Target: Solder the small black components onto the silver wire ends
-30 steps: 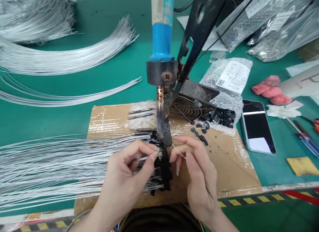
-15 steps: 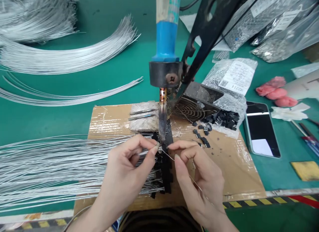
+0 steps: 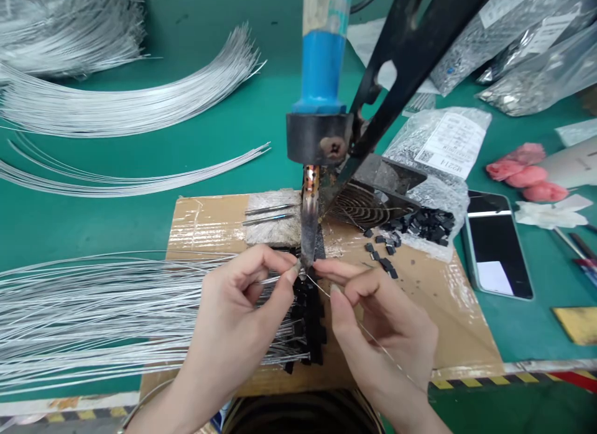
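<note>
My left hand [image 3: 242,309] is closed, thumb and forefinger pinching what looks like the end of a thin silvery wire; the fingertips hide most of it. Right above that pinch is the dark tip of a soldering iron [image 3: 321,73] with a blue collar, held in a black stand. Solder wire [image 3: 383,350] runs through my right hand [image 3: 387,328], which is closed on it, its forefinger stretched toward the tip. The free end of the solder reaches the spot under the iron. Below lies a row of small black connectors [image 3: 314,334] with silvery wires [image 3: 140,309] leading left.
Cardboard [image 3: 457,334] covers the green table's front. A pad [image 3: 275,232] with two metal tools lies behind my left hand. A fan-like grille [image 3: 368,204], loose black pieces [image 3: 387,266], a plastic bag [image 3: 420,135] and a phone [image 3: 499,253] are right. Wire bundles [image 3: 140,110] lie back left.
The view has shifted slightly, so the iron and stand appear farther right. My right hand's forefinger has come closer to the iron tip, carrying the solder wire. My left hand keeps its pinch.
</note>
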